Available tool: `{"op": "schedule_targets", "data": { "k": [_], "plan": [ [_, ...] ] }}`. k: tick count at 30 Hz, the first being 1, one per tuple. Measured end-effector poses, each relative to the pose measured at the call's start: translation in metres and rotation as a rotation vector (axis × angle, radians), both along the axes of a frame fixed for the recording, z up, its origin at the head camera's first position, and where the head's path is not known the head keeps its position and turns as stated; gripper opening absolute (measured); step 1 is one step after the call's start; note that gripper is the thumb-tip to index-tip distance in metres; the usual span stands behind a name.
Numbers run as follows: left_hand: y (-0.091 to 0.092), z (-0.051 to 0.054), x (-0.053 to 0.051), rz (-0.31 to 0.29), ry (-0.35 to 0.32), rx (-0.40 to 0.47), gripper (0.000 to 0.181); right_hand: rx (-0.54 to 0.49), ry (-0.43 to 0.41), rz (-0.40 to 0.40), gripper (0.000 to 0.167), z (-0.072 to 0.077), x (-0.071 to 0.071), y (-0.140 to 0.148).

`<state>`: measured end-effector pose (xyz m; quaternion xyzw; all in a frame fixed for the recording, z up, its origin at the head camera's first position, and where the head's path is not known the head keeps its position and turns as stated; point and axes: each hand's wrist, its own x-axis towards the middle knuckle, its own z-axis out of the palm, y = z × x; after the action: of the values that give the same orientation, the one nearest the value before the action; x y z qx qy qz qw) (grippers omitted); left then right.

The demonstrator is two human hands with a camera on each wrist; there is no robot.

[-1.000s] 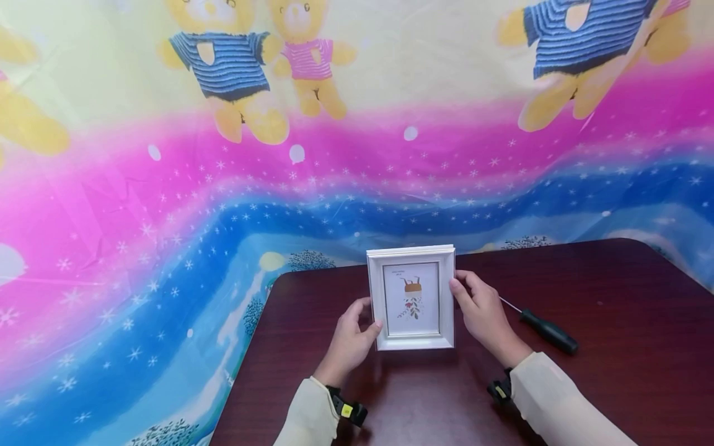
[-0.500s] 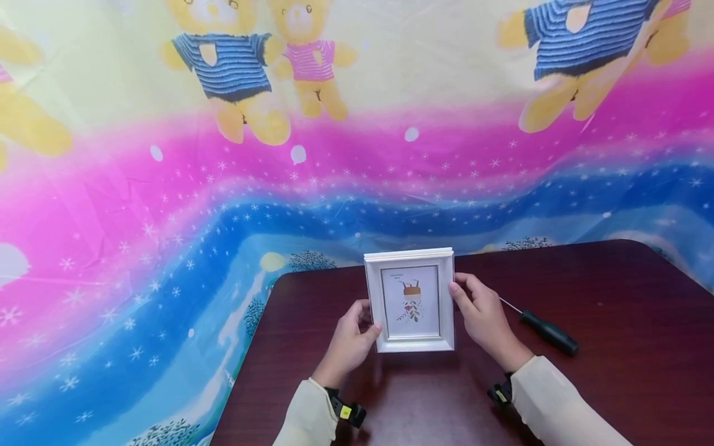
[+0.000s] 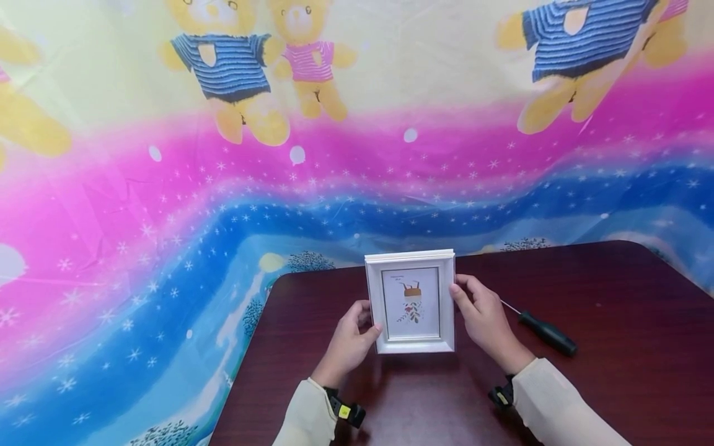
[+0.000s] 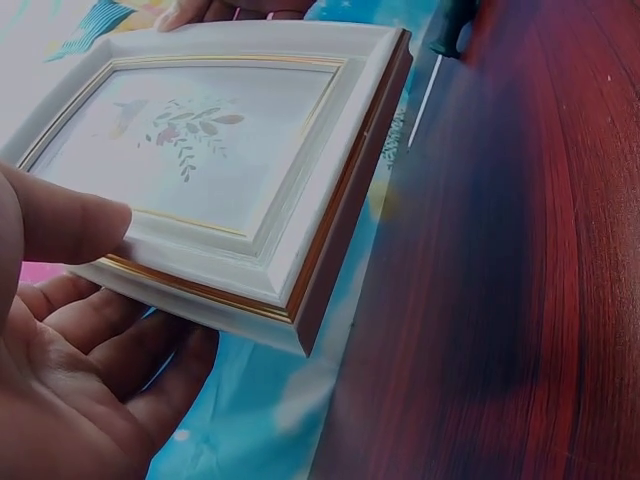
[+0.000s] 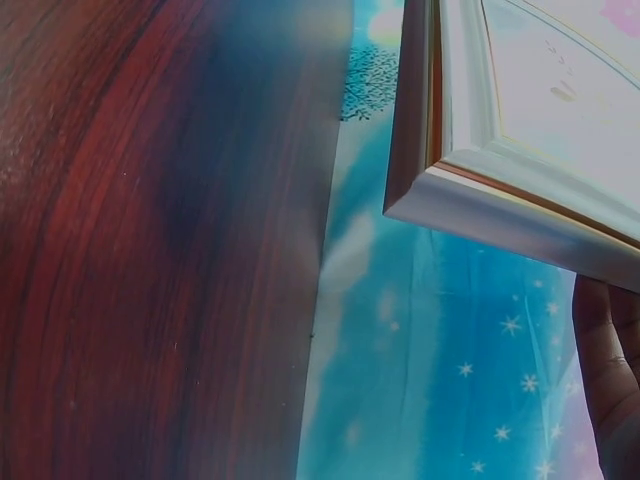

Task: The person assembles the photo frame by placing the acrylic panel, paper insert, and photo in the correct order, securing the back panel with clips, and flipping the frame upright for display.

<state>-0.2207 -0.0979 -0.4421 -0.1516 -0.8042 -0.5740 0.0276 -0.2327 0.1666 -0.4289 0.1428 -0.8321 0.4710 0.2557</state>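
Note:
A white picture frame (image 3: 413,345) is held up over the table, its printed side facing the head camera. The print (image 3: 413,303) has a brown pot shape above sprigs of leaves, so it looks upside down. My left hand (image 3: 350,341) pinches the frame's lower left edge, thumb on the front and fingers behind, as the left wrist view shows on the frame (image 4: 290,235). On the opposite side my right hand (image 3: 486,319) grips the right edge with the thumb at its side. In the right wrist view a frame corner (image 5: 430,190) and a few fingers (image 5: 605,350) show.
A screwdriver (image 3: 549,333) with a dark handle lies on the dark red wooden table (image 3: 625,384), right of my right hand. Behind the table hangs a cloth (image 3: 357,167) printed with bears and snowflakes. Black bands (image 3: 347,410) circle both wrists.
The picture frame stays in both hands and tilts slightly, its top edge sinking a little in the head view. The screwdriver stays where it was.

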Motion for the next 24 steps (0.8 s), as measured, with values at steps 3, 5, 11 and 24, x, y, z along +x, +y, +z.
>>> {"op": "schedule_targets", "data": {
  "k": [3,5,11,24],
  "plan": [
    [0.0004,-0.0001,-0.0002,0.001,-0.024,0.014,0.03,0.001,0.004,-0.001,0.033,-0.0003,0.0006,0.0002],
    [0.0007,-0.0004,-0.0005,-0.002,-0.039,0.022,0.03,0.0,0.008,0.0,0.033,-0.0008,0.001,0.0005],
    [0.0027,0.0001,-0.0017,-0.025,-0.06,0.046,0.031,0.0,0.017,-0.007,0.032,-0.0033,0.0013,0.0022],
    [0.0025,-0.0098,-0.009,-0.079,-0.065,0.084,0.031,0.015,-0.025,-0.02,0.037,-0.0095,-0.0005,0.0068]
  ]
}}
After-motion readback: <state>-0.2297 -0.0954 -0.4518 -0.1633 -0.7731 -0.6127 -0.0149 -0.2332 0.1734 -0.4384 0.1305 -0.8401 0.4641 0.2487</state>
